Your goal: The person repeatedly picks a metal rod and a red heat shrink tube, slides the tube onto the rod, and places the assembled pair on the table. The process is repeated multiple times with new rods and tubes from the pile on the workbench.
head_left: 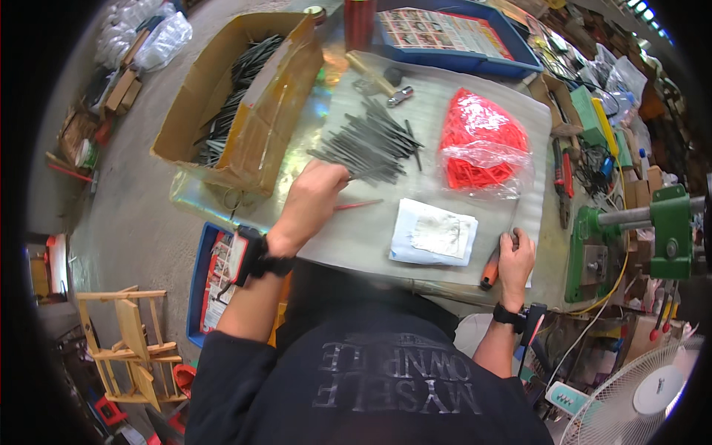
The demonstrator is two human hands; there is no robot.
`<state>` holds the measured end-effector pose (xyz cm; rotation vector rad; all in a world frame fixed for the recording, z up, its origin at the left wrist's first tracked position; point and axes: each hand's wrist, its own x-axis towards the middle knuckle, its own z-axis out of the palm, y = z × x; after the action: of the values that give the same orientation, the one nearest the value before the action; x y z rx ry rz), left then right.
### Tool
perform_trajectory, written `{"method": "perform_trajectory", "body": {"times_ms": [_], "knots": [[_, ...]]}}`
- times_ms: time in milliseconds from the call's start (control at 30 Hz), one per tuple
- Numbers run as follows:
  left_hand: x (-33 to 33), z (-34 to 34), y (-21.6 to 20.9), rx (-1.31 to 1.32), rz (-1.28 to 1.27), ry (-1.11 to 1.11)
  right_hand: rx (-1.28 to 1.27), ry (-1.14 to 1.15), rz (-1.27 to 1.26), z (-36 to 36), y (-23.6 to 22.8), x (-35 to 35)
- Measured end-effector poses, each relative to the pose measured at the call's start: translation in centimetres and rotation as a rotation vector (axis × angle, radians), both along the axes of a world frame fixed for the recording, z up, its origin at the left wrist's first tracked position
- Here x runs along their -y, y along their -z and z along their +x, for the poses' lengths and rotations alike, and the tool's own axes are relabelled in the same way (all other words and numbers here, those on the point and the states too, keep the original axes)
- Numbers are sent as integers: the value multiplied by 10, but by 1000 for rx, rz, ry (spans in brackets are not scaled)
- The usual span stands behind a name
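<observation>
My left hand [315,200] is closed at the near-left edge of a pile of thin black strips [374,144], fingertips pressed together; whatever they pinch is hidden. Just right of it a thin red strip [360,205] lies on the pale foam sheet [348,241]. At the right, near the table's front edge, my right hand [517,256] is wrapped round a screwdriver [489,270] by its orange and black handle, its thin shaft pointing away from me. Between the hands lies a white paper packet [437,232]. Beyond it sits a clear plastic bag of red pieces [482,144].
A cardboard box [285,107] of black strips stands at the left. Behind the pile lies a hammer [382,78]; farther back is a blue tray [460,63]. Pliers [561,182] and a green machine [593,256] with a metal bar are at the right.
</observation>
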<state>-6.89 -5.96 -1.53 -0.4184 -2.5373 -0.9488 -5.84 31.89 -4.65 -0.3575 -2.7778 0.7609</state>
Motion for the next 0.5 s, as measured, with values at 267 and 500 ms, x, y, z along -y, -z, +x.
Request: {"method": "perform_trajectory", "body": {"times_ms": [267, 500], "knots": [[-30, 32, -13, 277, 381, 133, -328, -271, -168, -34, -37, 31], [-45, 52, -16, 698, 799, 159, -383, -403, 88, -86, -34, 62]]}}
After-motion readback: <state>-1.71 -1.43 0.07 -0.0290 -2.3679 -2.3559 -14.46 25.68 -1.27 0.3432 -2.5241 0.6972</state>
